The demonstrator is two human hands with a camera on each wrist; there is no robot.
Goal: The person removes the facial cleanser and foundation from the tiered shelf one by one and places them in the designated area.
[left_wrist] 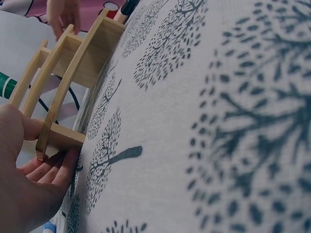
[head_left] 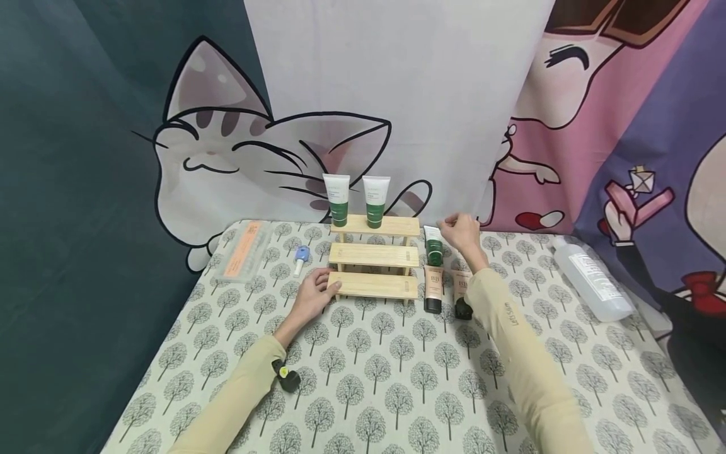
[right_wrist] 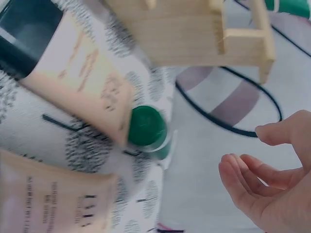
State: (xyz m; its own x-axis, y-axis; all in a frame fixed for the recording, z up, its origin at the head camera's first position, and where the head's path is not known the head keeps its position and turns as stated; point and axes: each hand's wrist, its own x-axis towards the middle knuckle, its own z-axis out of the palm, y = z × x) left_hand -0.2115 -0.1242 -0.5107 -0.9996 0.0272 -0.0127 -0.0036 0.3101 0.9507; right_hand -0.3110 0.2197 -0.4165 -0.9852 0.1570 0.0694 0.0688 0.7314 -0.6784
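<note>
A three-step wooden stand (head_left: 374, 255) sits on the patterned cloth. My left hand (head_left: 311, 296) grips the left end of its lowest step, thumb on top and fingers beneath in the left wrist view. Two white-and-green squeeze tubes, one left (head_left: 338, 200) and one right (head_left: 375, 202), stand on the top step. To the right of the stand is a third white-and-green tube (head_left: 434, 247). Close beside that tube's upper end my right hand (head_left: 462, 234) hovers; in the right wrist view its thumb and fingers are apart with nothing between them.
Two beige tubes with black caps, one (head_left: 433, 289) near the stand and one (head_left: 460, 285) partly behind the right sleeve, lie on the cloth (head_left: 363, 372). A clear bottle (head_left: 592, 280) lies far right. A small blue-topped item (head_left: 302, 255) and a clear case (head_left: 246, 252) lie left.
</note>
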